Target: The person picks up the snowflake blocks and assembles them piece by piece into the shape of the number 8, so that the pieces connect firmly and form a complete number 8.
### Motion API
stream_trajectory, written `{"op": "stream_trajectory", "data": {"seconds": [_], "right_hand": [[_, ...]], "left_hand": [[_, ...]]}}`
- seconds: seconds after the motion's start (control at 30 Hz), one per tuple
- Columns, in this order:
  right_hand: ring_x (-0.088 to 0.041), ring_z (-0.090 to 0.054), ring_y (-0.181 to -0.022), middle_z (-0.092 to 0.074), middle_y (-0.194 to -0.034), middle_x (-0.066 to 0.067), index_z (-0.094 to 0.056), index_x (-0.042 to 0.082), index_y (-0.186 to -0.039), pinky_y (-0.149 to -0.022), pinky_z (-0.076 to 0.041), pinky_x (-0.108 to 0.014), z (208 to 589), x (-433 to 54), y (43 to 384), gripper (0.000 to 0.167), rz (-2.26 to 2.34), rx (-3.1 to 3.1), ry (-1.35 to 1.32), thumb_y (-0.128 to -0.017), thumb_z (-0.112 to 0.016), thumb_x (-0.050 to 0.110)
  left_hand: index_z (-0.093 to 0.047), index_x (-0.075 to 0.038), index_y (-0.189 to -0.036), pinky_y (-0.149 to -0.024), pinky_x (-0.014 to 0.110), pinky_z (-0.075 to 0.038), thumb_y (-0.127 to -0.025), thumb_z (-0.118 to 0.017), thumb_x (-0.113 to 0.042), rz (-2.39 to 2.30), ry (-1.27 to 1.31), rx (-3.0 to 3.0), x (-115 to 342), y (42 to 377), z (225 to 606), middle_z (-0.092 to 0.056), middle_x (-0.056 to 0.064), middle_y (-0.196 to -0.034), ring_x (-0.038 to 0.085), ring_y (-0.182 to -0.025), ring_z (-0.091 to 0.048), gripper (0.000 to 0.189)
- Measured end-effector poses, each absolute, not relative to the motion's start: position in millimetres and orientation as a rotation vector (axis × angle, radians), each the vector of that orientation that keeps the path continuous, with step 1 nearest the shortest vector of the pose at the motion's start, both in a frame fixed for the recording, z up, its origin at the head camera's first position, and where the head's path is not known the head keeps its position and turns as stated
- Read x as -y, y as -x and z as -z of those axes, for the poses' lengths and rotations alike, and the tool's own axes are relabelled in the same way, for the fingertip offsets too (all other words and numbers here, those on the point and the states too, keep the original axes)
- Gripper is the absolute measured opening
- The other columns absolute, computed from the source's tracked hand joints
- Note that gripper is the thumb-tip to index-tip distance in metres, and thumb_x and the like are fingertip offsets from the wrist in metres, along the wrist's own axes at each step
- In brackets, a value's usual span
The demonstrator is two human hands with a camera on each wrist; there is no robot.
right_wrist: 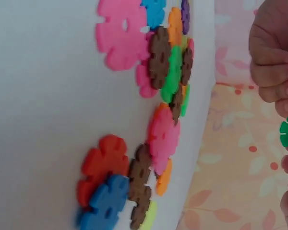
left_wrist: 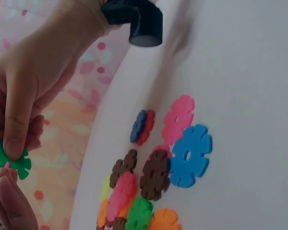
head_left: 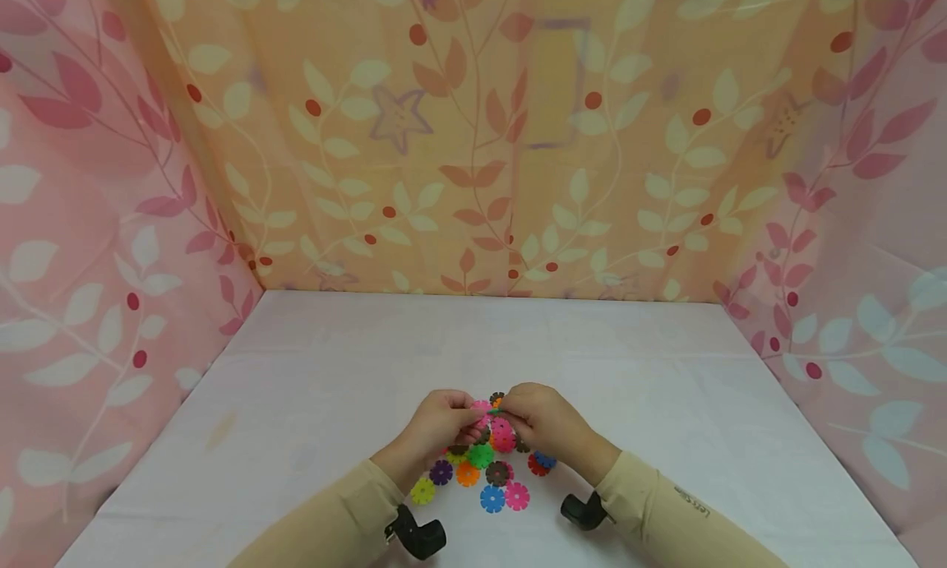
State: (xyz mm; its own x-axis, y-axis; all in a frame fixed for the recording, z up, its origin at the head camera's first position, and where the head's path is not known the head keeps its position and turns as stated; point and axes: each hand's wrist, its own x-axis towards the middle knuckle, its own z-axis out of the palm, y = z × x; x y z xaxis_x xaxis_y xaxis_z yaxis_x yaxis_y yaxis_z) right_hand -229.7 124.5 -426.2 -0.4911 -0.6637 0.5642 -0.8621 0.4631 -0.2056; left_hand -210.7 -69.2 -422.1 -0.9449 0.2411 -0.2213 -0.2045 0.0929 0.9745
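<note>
My right hand (head_left: 553, 424) pinches a green flower-shaped plastic disc (left_wrist: 21, 166) between thumb and finger. Facing it, my left hand (head_left: 438, 425) pinches a pink piece (left_wrist: 7, 165), of which only a thin edge shows in the left wrist view. The pink edge meets the rim of the green disc; whether it sits in a notch I cannot tell. Both hands are raised above a loose cluster of similar notched discs, among them a pink disc (right_wrist: 123, 29), a brown disc (left_wrist: 154, 173) and a light blue disc (left_wrist: 191, 155).
A dark blue disc (right_wrist: 105, 206) overlaps a red disc (right_wrist: 105, 160) at the cluster's right side. Purple (head_left: 441, 472) and yellow (head_left: 422, 491) discs lie at its left. The white table (head_left: 333, 346) is bordered by patterned curtains (head_left: 473, 140). Each wrist wears a black camera mount (head_left: 420, 537).
</note>
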Motion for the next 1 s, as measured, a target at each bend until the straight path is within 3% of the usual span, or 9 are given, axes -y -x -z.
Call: {"op": "stream_trajectory", "data": {"seconds": [0.27,0.5,0.7,0.87,1.0], "right_hand": [[-0.008,-0.056,-0.075,-0.060,-0.077,0.005,-0.065,0.011,-0.082,-0.073,-0.049,-0.018,425,-121,233,0.004,-0.613,2.274,-1.337,-0.081,-0.066,0.007],[-0.004,-0.048,-0.067,-0.057,-0.075,0.007,-0.066,0.013,-0.084,-0.065,-0.046,-0.015,420,-131,237,0.003,-0.682,2.491,-1.335,-0.085,-0.064,0.012],[-0.002,-0.048,-0.068,-0.055,-0.076,0.011,-0.068,0.016,-0.090,-0.066,-0.046,-0.014,413,-137,241,0.009,-0.730,2.541,-1.443,-0.084,-0.065,0.010],[-0.003,-0.050,-0.072,-0.056,-0.080,0.012,-0.067,0.016,-0.094,-0.070,-0.047,-0.017,413,-138,240,0.008,-0.760,2.638,-1.449,-0.087,-0.063,0.015],[-0.006,-0.049,-0.069,-0.054,-0.076,0.011,-0.061,0.015,-0.088,-0.064,-0.046,-0.020,415,-147,242,0.008,-0.718,2.881,-1.301,-0.083,-0.067,0.018]], "left_hand": [[-0.059,0.001,-0.076,-0.061,0.027,-0.053,-0.088,-0.059,-0.010,-1.933,-0.018,-2.049,69,214,424,-0.060,0.006,-0.064,0.013,-0.055,-0.056,0.016],[-0.060,0.009,-0.091,-0.063,0.029,-0.054,-0.089,-0.059,-0.018,-1.857,-0.076,-2.002,70,214,423,-0.063,0.007,-0.069,0.020,-0.064,-0.064,0.026],[-0.066,-0.001,-0.099,-0.071,0.033,-0.054,-0.081,-0.067,-0.038,-1.702,-0.157,-2.050,64,218,420,-0.064,0.005,-0.084,0.022,-0.078,-0.062,0.042],[-0.070,-0.004,-0.096,-0.070,0.033,-0.053,-0.076,-0.072,-0.038,-1.623,-0.204,-2.101,60,220,422,-0.063,0.002,-0.082,0.018,-0.075,-0.058,0.038],[-0.069,-0.006,-0.098,-0.075,0.035,-0.052,-0.078,-0.071,-0.037,-1.625,-0.181,-2.113,62,221,425,-0.064,0.003,-0.088,0.019,-0.080,-0.059,0.036]]}}
